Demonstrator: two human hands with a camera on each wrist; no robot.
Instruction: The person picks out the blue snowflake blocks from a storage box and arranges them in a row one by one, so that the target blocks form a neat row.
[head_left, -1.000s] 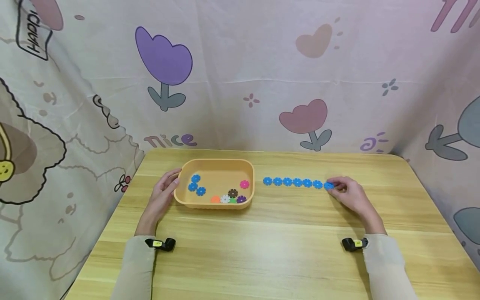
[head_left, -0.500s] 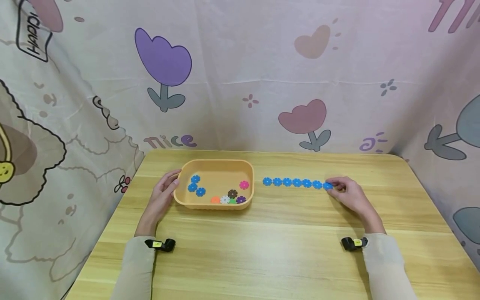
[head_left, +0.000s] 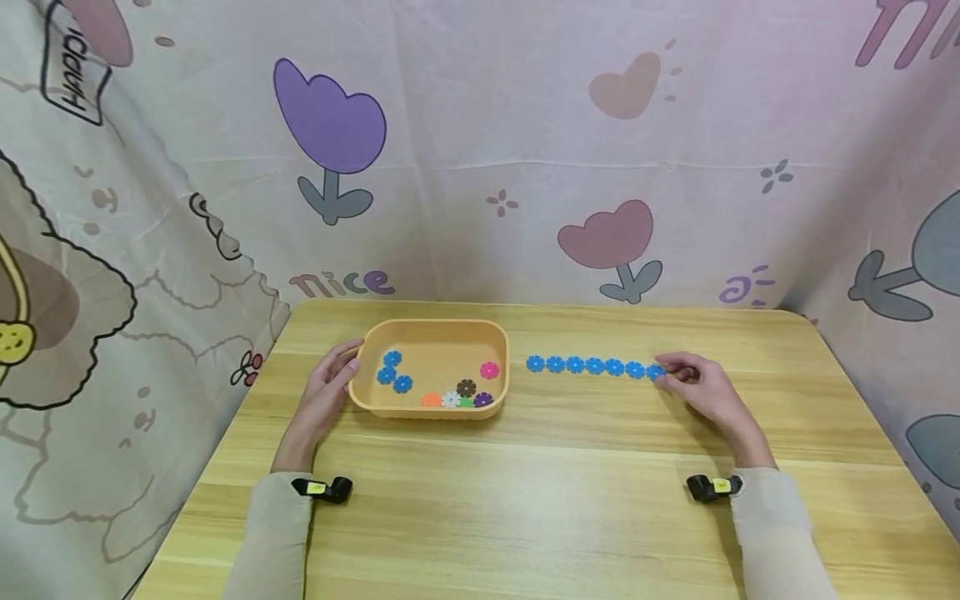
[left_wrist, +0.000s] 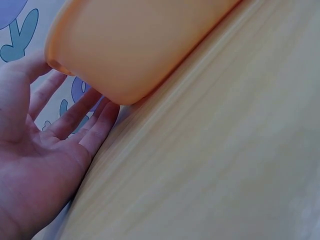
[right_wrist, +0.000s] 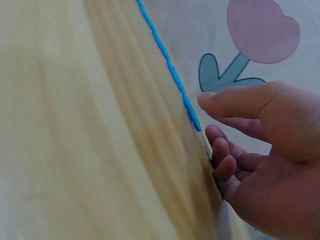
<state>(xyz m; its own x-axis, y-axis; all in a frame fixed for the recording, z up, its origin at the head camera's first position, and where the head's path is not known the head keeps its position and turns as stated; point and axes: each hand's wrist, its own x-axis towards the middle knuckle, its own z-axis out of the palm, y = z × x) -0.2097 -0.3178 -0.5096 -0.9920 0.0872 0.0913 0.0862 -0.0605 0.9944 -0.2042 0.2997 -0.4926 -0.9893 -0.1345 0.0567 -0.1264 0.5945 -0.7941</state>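
My left hand (head_left: 322,387) holds the left end of a shallow yellow-orange plastic tray (head_left: 431,413); the thumb lies at its rim and the fingers reach along the outer wall (left_wrist: 130,50). Several blue snowflake discs (head_left: 386,375) lie inside at the left. To the tray's right, a row of several blue snowflake discs (head_left: 595,366) runs sideways on the table, edge to edge. At its right end is my right hand (head_left: 697,383), thumb and fingertips close to the last disc (head_left: 655,372). In the right wrist view, the thumb stands apart from the blue row (right_wrist: 175,75), other fingers loosely curled.
Pink (head_left: 489,370), brown (head_left: 466,387), white (head_left: 451,399), orange, green and purple discs lie in the tray's right part. Everything stands on a wooden table (head_left: 480,517). A patterned cloth (head_left: 450,125) hangs behind and at both sides.
My right hand has eased slightly to the right, off the last blue disc in the row. The left hand and the tray have stayed in place.
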